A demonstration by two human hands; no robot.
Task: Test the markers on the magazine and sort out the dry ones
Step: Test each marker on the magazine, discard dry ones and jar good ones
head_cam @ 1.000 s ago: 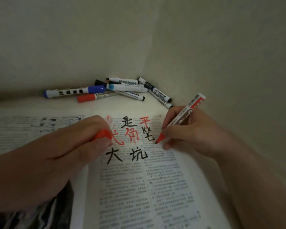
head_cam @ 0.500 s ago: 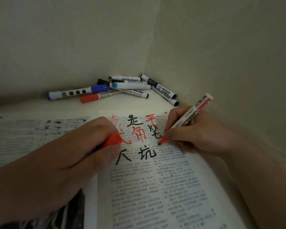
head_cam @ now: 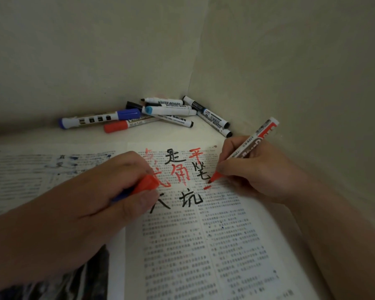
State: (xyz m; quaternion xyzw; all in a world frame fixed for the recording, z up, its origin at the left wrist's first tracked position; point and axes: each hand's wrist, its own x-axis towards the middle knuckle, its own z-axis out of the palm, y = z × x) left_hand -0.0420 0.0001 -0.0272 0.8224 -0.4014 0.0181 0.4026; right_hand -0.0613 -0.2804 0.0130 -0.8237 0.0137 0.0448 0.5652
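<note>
Pinching red marker point(head_cam: 251, 146) in right hand point(head_cam: 258, 169), tip on magazine point(head_cam: 204, 245) just above short red dash point(head_cam: 207, 187); gripping red cap point(head_cam: 146, 184) in left hand point(head_cam: 100, 191).

**Setting, head view.** I see two plain cream walls that meet in a corner. The back wall point(head_cam: 85, 50) fills the upper left. The right wall point(head_cam: 301, 72) fills the upper right and runs down the right edge of the view. The corner seam point(head_cam: 198, 61) between them leans slightly and comes down to the tabletop point(head_cam: 78, 137), a pale, smooth surface. I see a bare strip of it along the foot of the back wall. A band of shadow point(head_cam: 20, 132) lies where that wall meets the tabletop. Both walls show faint mottling, and the light is dim throughout.
</note>
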